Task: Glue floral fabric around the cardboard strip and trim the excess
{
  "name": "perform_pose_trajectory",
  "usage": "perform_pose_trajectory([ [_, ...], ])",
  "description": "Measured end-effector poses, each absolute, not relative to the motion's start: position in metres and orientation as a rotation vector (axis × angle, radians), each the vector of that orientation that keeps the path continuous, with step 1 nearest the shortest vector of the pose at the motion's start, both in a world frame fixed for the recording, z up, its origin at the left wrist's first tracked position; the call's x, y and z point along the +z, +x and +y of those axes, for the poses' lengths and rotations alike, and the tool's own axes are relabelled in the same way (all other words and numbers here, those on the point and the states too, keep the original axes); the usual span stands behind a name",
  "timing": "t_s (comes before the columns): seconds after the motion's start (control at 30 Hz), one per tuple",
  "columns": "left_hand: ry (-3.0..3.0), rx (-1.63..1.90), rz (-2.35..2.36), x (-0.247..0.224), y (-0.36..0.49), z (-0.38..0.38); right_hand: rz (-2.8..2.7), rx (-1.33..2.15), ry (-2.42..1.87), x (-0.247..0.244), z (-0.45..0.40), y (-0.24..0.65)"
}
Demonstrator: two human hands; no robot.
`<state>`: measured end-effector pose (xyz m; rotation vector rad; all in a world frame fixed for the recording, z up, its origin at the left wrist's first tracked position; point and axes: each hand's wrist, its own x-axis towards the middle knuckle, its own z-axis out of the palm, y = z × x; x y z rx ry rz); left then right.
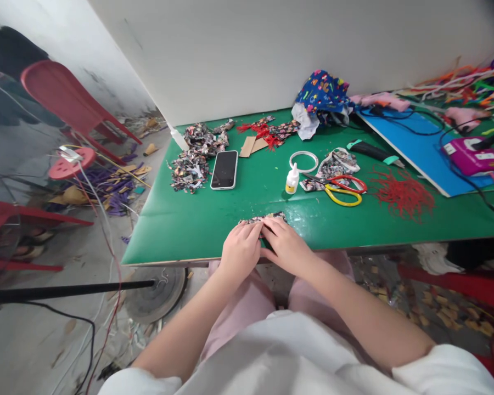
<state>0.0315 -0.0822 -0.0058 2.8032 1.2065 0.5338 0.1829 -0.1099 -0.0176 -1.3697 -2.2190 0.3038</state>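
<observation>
At the front edge of the green table, a dark floral-patterned fabric strip (253, 219) lies under my fingers. My left hand (242, 242) presses on its left part, fingers held together and curved over it. From the right, my right hand (286, 242) holds the same strip, its fingertips meeting those of the left hand. Both hands cover most of the fabric, and the pinch itself is hidden. Just beyond stand a small white glue bottle (292, 180) with a yellow label and scissors (343, 189) with red and yellow handles, lying partly on another floral piece (338, 163).
A phone (224, 170), a heap of floral scraps (200, 145), a white ring (303, 154), a utility knife (374, 152) and red threads (403, 192) lie around the green table (168, 230). A blue board (411, 148) is at right. Red chairs (61, 90) stand left.
</observation>
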Motion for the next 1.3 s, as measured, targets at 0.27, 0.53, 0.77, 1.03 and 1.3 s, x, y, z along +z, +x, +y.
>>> perform_pose_trajectory([
  [0.27, 2.879, 0.27, 1.303, 0.01, 0.047, -0.095, -1.666, 0.212, -1.516, -0.003, -0.089, 0.255],
  [0.53, 2.84, 0.244, 1.441, 0.008, 0.055, -0.106, -1.657, 0.278, -1.67, -0.013, -0.024, 0.287],
  [0.77, 2.746, 0.404, 1.525, 0.003, 0.061, -0.112, -1.849, 0.096, -1.683, -0.002, -0.016, 0.269],
  [1.03, 2.659, 0.418, 1.514, -0.009, 0.064, -0.126, -1.843, 0.564, -1.426, 0.052, -0.046, 0.252],
  [1.3, 2.652, 0.474, 1.527, -0.014, 0.063, -0.128, -1.479, 0.944, -1.227, 0.069, -0.049, 0.223],
])
